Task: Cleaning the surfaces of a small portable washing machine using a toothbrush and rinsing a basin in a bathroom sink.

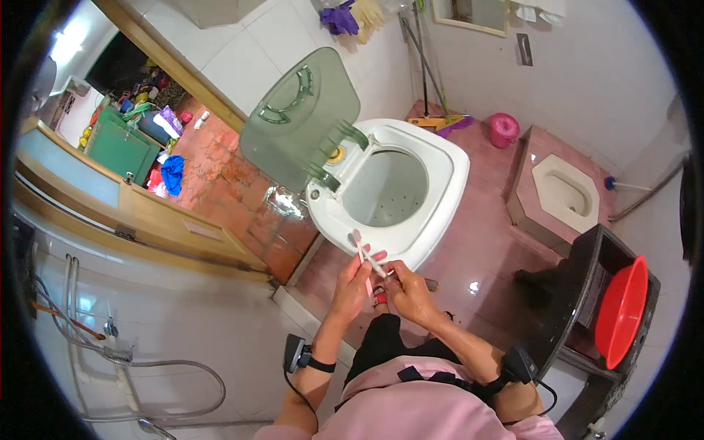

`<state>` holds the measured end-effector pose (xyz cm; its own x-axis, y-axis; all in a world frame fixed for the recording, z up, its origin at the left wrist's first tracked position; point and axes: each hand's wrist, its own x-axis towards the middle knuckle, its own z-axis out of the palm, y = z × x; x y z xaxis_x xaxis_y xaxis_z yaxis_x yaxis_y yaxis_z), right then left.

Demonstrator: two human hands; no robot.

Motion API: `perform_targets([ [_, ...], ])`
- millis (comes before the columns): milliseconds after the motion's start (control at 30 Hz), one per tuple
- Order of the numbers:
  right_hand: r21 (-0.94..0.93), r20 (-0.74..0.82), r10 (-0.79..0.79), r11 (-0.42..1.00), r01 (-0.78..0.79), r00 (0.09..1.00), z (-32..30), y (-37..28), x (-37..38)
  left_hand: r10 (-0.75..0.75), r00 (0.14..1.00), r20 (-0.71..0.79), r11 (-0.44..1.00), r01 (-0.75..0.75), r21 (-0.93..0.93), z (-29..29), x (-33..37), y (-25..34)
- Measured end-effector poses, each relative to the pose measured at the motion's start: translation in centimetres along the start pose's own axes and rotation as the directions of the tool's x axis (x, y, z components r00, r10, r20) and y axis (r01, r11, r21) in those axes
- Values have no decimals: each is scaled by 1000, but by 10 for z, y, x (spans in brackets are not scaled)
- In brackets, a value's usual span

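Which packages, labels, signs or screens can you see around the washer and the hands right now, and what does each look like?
No screen or sign is clear.
Small dark plate: on the white tiled wall at top right, upright rectangle; whether it is a label cannot be told.
Small white packet-like thing: on the red floor beyond the doorway, upper left; too small to tell more.
Both hands, left hand and right hand, hold a pale toothbrush-like stick, no label visible.

Glossy white plastic forms the washing machine [433,183], its lid [297,117] smoky translucent plastic; the floor tiles [477,257] gleam (wet-looking), the basin [622,312] shiny red plastic.
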<state>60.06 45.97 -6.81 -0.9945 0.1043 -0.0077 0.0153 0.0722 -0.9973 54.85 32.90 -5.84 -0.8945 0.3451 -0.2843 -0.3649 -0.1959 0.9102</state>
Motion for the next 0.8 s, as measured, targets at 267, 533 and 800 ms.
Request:
perform_targets([
  [267,127,-63,75,990,-67,995,59,20,89,509,752,-418,825,-290,485,-97,37,92],
  [533,539,-81,81,842,-25,993,168,-41,191,647,690,-325,732,-444,517,-159,133,209],
  [800,305,-103,46,952,-13,994,213,20,205,532,813,-239,735,-302,608,-163,155,215],
])
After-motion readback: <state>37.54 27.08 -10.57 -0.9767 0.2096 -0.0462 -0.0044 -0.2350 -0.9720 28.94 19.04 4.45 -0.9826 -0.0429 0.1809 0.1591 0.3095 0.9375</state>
